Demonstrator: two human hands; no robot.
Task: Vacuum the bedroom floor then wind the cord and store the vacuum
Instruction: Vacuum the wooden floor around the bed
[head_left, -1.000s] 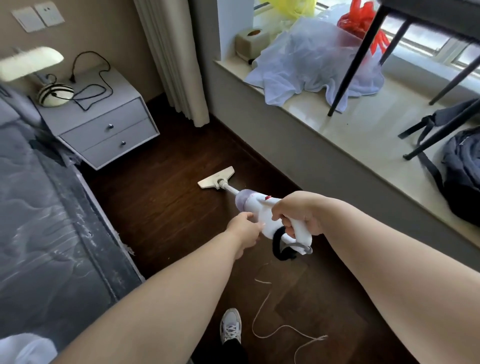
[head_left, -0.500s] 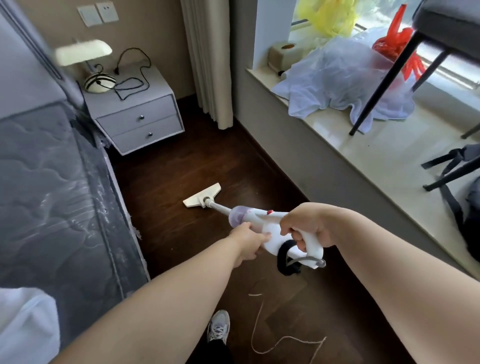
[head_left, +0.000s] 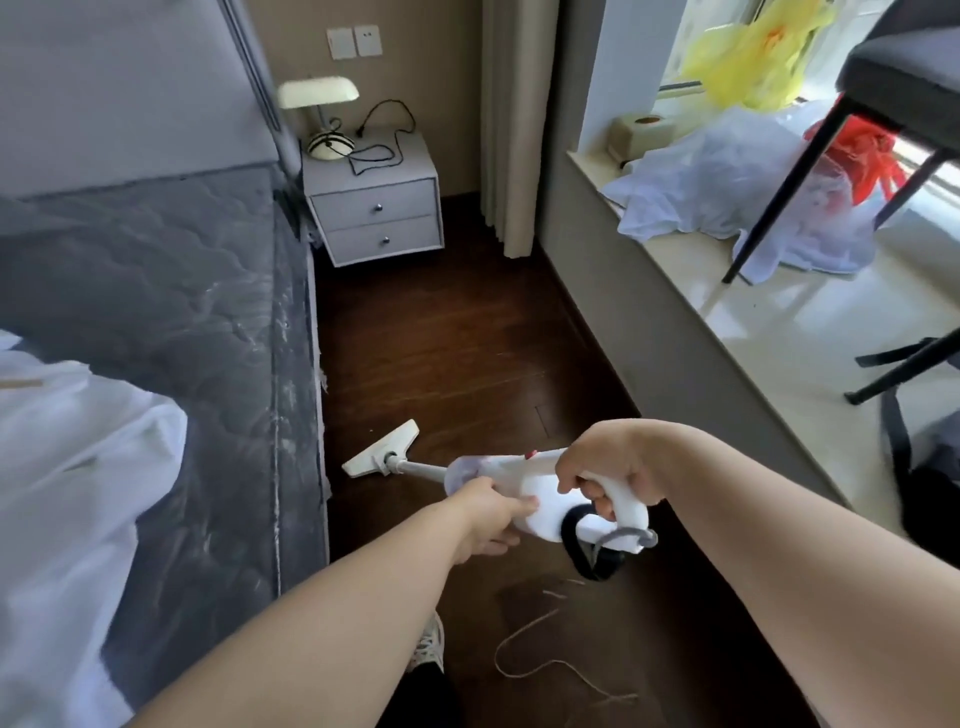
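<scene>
A white handheld vacuum (head_left: 540, 499) points down and left over the dark wood floor (head_left: 457, 343). Its flat white nozzle (head_left: 382, 449) rests on the floor close to the bed's side. My right hand (head_left: 608, 467) grips the vacuum's rear handle from above. My left hand (head_left: 491, 512) holds the underside of the vacuum's body, fingers curled against it. A black part hangs under the handle. A thin pale cord (head_left: 550, 660) lies loose on the floor beneath my arms.
A dark mattress (head_left: 156, 332) with white bedding (head_left: 67, 467) fills the left. A grey nightstand (head_left: 374, 208) with a lamp stands at the far wall by a curtain (head_left: 511, 130). On the right runs a window ledge (head_left: 779, 332) with chair legs and bags. My shoe (head_left: 431, 649) is below.
The nozzle has slid left toward the bed's side while my hands keep their grip. My view has swung left, showing more of the bed.
</scene>
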